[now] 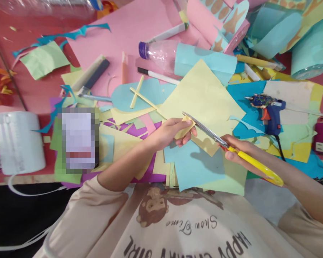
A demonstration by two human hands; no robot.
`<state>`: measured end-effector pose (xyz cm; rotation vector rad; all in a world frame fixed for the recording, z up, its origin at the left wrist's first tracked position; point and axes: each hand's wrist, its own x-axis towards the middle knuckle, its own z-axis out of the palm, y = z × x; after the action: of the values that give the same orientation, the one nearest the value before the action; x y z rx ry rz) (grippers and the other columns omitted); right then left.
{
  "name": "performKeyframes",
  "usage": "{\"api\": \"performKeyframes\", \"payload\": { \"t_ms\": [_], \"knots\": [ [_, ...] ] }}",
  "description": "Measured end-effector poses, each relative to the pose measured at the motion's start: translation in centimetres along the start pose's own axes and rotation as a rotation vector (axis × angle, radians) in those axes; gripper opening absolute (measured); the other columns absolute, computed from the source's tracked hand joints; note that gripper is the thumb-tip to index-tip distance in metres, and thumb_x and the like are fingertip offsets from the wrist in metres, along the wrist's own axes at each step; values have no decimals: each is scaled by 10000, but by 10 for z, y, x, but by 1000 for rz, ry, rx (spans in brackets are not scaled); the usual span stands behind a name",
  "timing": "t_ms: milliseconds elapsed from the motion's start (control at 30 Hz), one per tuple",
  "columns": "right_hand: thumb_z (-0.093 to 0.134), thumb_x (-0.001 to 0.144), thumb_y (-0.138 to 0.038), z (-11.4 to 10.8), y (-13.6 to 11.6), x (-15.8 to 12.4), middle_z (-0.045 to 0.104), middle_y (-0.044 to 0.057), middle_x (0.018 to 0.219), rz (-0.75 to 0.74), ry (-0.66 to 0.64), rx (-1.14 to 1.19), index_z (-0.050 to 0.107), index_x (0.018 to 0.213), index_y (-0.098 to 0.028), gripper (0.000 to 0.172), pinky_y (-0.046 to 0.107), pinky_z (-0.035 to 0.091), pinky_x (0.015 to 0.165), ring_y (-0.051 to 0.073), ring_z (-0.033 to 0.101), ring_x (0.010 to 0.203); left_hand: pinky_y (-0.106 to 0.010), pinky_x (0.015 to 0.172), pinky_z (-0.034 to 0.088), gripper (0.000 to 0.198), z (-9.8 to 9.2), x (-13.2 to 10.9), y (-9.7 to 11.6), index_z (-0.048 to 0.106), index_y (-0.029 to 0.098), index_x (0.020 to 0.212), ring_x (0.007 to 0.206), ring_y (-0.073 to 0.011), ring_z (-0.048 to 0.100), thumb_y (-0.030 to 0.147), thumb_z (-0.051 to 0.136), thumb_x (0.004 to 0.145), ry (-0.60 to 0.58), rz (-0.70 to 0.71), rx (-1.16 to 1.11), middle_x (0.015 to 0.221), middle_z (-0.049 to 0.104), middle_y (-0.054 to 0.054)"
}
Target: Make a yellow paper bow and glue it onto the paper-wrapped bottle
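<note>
My left hand (174,132) pinches a small folded piece of yellow paper (183,130) between thumb and fingers. In my right hand (238,152) is a pair of scissors with yellow handles (261,167), its metal blades pointing up and left. The blade tips reach the top edge of the small paper; whether they cut into it I cannot tell. Under both hands lies a pale yellow square sheet (204,93), turned like a diamond. A light blue sheet (196,165) shows below it.
A glue gun (271,111) with a cord lies at right on blue paper. Behind the sheets are a plastic bottle (161,53) wrapped in blue, several markers (167,33) and paper scraps. At left sit a blurred-out phone-like object (79,139) and a white power box (19,141).
</note>
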<state>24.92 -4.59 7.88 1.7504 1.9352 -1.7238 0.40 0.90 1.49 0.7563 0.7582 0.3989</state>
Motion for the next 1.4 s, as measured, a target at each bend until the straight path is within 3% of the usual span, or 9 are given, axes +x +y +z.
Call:
{"api": "performKeyframes", "payload": {
  "t_ms": [300, 667, 867, 1000, 1133, 1300, 1400],
  "knots": [
    [413, 878, -692, 1, 7, 3, 476, -5, 731, -15, -2, 27, 525, 960, -219, 494, 245, 308, 526, 119, 419, 614, -168, 403, 385, 333, 0, 0, 3, 642, 128, 738, 372, -41, 384, 356, 494, 931, 10, -25, 2, 472, 518, 32],
    [444, 857, -706, -2, 9, 5, 419, -30, 696, 7, -49, 26, 519, 962, -226, 497, 239, 296, 538, 111, 368, 582, -187, 405, 377, 428, 3, -1, 7, 641, 123, 711, 351, -63, 365, 296, 332, 952, 4, -57, -73, 441, 498, 7],
    [424, 885, -667, -2, 8, 3, 427, -26, 683, -6, -23, 0, 529, 978, -242, 448, 237, 296, 537, 115, 371, 576, -189, 410, 375, 414, 2, -1, 8, 640, 125, 719, 354, -65, 368, 291, 341, 952, -1, -57, -53, 448, 503, 9],
    [434, 887, -648, -2, 10, 3, 476, -16, 707, -2, -17, -19, 540, 980, -242, 430, 236, 303, 536, 118, 406, 583, -191, 412, 379, 428, 2, -1, 7, 645, 123, 721, 357, -66, 374, 288, 332, 963, -11, -52, -54, 447, 506, 8],
    [469, 884, -605, -1, 14, 5, 592, 20, 789, 7, -16, -33, 556, 988, -233, 396, 252, 359, 553, 155, 526, 655, -190, 412, 379, 418, 0, -1, 5, 647, 124, 733, 360, -64, 379, 295, 342, 961, -12, -36, -60, 456, 512, 9],
    [481, 915, -508, -10, 7, 7, 649, 28, 812, 35, 74, -173, 545, 1096, -243, 327, 257, 411, 569, 176, 592, 674, -192, 416, 384, 397, 0, 0, 3, 649, 123, 746, 368, -63, 388, 335, 378, 946, -20, -22, -66, 462, 517, 14],
    [532, 894, -506, -17, 1, 16, 641, 38, 773, -25, 248, -446, 569, 1078, -221, 342, 262, 390, 556, 175, 572, 630, -196, 426, 392, 344, -2, 1, 1, 644, 126, 769, 380, -62, 407, 362, 436, 909, -36, 9, -97, 483, 540, 17]
  ]
}}
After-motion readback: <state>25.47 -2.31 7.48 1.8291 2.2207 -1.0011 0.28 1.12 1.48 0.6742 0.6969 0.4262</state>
